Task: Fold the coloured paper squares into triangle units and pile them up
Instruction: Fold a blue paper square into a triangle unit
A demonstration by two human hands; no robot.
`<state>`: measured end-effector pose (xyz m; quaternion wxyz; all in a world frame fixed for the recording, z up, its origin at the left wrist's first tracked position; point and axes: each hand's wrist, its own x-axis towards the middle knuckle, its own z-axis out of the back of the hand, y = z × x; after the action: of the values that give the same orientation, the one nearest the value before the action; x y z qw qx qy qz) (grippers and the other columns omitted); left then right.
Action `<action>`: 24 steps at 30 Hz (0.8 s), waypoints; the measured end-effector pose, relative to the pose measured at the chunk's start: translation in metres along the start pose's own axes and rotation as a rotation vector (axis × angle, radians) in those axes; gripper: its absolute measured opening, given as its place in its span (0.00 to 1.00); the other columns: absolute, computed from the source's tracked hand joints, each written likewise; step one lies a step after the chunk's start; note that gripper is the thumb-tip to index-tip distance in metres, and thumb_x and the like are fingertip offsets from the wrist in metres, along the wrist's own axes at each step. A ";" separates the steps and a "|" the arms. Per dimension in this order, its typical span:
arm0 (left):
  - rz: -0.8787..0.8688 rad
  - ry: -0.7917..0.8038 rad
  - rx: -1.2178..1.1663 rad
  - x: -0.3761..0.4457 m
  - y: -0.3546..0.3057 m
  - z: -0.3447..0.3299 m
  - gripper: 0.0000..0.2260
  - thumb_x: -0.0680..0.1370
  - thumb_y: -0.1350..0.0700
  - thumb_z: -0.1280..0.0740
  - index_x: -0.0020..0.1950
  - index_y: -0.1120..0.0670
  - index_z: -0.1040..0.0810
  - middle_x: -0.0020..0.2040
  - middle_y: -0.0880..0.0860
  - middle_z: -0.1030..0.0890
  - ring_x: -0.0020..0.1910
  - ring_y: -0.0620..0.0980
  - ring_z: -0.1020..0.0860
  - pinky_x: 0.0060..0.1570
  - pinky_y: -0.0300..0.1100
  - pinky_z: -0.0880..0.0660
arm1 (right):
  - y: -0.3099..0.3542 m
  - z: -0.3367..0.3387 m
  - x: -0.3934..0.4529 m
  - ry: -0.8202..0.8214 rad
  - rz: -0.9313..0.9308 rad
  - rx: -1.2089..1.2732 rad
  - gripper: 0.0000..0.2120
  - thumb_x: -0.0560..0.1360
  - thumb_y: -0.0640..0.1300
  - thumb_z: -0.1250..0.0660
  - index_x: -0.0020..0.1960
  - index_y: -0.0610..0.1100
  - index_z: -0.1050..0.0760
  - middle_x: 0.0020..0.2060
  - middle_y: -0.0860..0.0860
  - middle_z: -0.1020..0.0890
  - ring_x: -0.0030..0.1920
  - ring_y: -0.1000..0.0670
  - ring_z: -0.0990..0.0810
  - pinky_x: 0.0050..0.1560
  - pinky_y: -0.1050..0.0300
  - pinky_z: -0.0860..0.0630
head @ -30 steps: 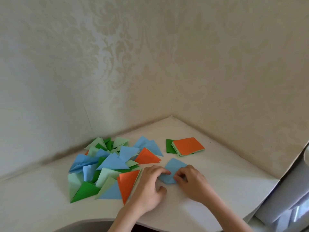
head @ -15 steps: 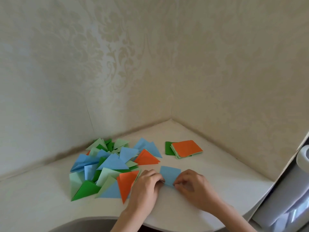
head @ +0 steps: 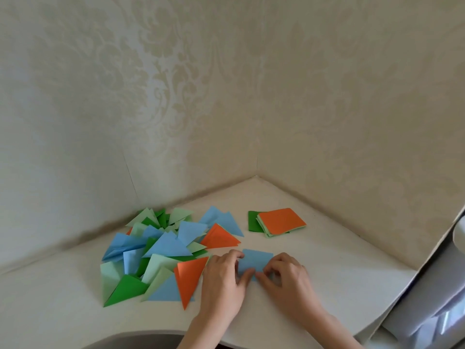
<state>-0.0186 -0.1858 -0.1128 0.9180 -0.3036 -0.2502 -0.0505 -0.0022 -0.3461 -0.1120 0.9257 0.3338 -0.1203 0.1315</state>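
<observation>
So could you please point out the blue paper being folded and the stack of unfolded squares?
blue paper point(head: 258, 259), head view, its bare upper half.
stack of unfolded squares point(head: 280, 221), head view, orange top sheet.

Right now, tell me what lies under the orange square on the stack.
Under the orange square show light green sheet edges, and a dark green square sticks out to the left. How many sheets, and their middles, are covered.
</observation>
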 end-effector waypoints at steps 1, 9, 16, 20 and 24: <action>0.003 -0.002 0.010 0.000 0.001 -0.001 0.13 0.70 0.48 0.26 0.51 0.48 0.22 0.37 0.42 0.25 0.39 0.48 0.26 0.40 0.41 0.28 | 0.000 0.000 0.000 -0.008 -0.013 0.002 0.10 0.68 0.55 0.28 0.33 0.56 0.27 0.37 0.63 0.29 0.39 0.59 0.29 0.44 0.56 0.28; 0.092 0.084 -0.047 0.008 0.004 -0.004 0.15 0.69 0.51 0.25 0.53 0.47 0.25 0.38 0.41 0.29 0.40 0.45 0.27 0.44 0.41 0.29 | 0.000 0.003 0.003 0.018 -0.107 0.097 0.13 0.64 0.51 0.23 0.40 0.56 0.27 0.40 0.58 0.30 0.37 0.58 0.28 0.46 0.60 0.29; 0.157 0.183 -0.182 0.011 0.009 0.007 0.12 0.71 0.62 0.27 0.45 0.47 0.24 0.42 0.43 0.26 0.41 0.39 0.26 0.43 0.27 0.32 | -0.003 0.021 0.014 0.206 -0.184 0.125 0.24 0.67 0.42 0.25 0.57 0.57 0.30 0.51 0.57 0.33 0.38 0.58 0.27 0.40 0.76 0.32; 0.124 0.260 -0.191 0.014 0.006 0.016 0.11 0.74 0.66 0.32 0.42 0.50 0.18 0.45 0.44 0.25 0.43 0.40 0.25 0.44 0.28 0.31 | -0.004 0.027 0.019 0.307 -0.160 0.116 0.22 0.68 0.43 0.27 0.58 0.58 0.29 0.54 0.58 0.31 0.39 0.58 0.26 0.41 0.73 0.31; 0.045 0.276 -0.011 0.019 0.006 0.018 0.18 0.73 0.69 0.37 0.43 0.47 0.17 0.43 0.44 0.27 0.46 0.45 0.28 0.44 0.34 0.32 | 0.003 0.036 0.030 0.349 -0.193 0.116 0.17 0.72 0.39 0.36 0.58 0.54 0.24 0.40 0.61 0.27 0.32 0.59 0.29 0.30 0.73 0.33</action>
<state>-0.0088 -0.1695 -0.0942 0.9429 -0.3043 -0.1143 -0.0724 0.0200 -0.3628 -0.0737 0.9199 0.3687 0.0823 0.1048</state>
